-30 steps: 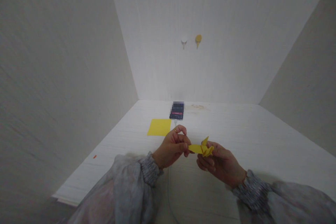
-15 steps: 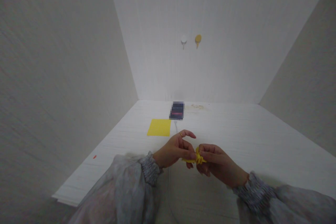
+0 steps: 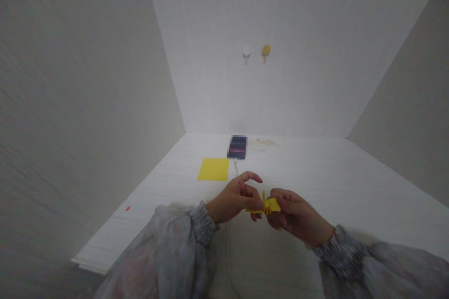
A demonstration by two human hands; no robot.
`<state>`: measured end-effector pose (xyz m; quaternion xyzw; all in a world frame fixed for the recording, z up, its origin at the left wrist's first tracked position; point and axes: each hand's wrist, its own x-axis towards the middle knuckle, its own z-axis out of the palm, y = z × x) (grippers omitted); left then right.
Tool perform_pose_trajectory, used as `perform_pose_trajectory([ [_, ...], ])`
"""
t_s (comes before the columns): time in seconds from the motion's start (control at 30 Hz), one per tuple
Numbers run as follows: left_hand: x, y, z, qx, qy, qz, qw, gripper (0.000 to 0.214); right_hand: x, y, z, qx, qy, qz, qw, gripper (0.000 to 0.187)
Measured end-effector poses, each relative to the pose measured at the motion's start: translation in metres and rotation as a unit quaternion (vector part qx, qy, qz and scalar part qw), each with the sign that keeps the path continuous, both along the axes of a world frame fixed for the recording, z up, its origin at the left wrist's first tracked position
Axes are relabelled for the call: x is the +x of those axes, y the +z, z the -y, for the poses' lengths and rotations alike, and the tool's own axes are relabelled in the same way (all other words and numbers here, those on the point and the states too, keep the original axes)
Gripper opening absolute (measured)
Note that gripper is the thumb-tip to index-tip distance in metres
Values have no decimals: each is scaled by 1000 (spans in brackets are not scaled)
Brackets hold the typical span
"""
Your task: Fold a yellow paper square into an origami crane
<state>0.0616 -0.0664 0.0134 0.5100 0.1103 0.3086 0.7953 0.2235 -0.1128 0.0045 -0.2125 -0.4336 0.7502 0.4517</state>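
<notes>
A small piece of folded yellow paper (image 3: 271,205) is held up between my two hands, above the near part of the white table. Its middle looks gathered or creased, with a thin point standing up and a flap spread to the right. My left hand (image 3: 242,198) pinches its left end between thumb and fingers, while the ringed index finger stretches out above. From the right side, my right hand (image 3: 294,215) has its thumb and fingers closed on the right part. Fingers hide some of the folds. A flat yellow paper sheet (image 3: 213,169) lies on the table beyond my left hand.
A phone with a blurred screen (image 3: 237,147) lies near the back wall, with a white cable (image 3: 227,252) running toward me. An orange-red scrap (image 3: 127,208) lies at left. White (image 3: 246,51) and yellow hooks (image 3: 265,50) are on the back wall; side walls enclose the table.
My right thumb and fingers have shifted slightly right and back, uncovering more of the folded yellow paper's right flap and upright point. My left hand keeps its pinch almost in place.
</notes>
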Motion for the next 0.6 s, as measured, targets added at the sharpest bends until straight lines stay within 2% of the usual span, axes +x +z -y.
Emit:
perform_pose_trajectory([
  [0.27, 2, 5, 2, -3, 3, 18, 1000, 41, -7, 3, 2, -6, 24, -75, 997, 20],
  [0.47, 0, 3, 0, 15, 4, -4, 1000, 43, -7, 8, 3, -27, 1, -8, 1000, 22],
  [0.6, -1, 2, 0, 24, 5, -21, 999, 44, -6, 8, 2, -46, -5, 26, 999, 16],
])
